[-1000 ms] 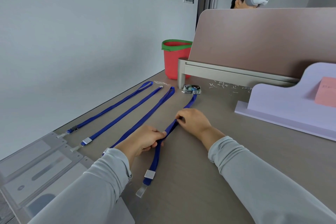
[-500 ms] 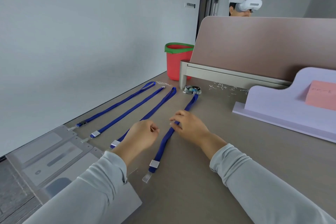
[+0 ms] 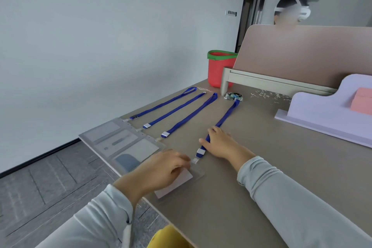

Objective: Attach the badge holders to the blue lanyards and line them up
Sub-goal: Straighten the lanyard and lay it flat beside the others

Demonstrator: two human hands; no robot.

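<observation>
Brown desk (image 3: 261, 177) fills my feed. Three blue lanyards (image 3: 189, 115) lie side by side on it, with badge holders (image 3: 120, 143) at their near ends. My right hand (image 3: 223, 143) lies flat, fingers straight, pressing the fourth lanyard (image 3: 225, 117) near its clip (image 3: 200, 152). My left hand (image 3: 161, 169) rests on a fourth badge holder (image 3: 177, 185) just beside that clip. Blur hides whether it grips.
</observation>
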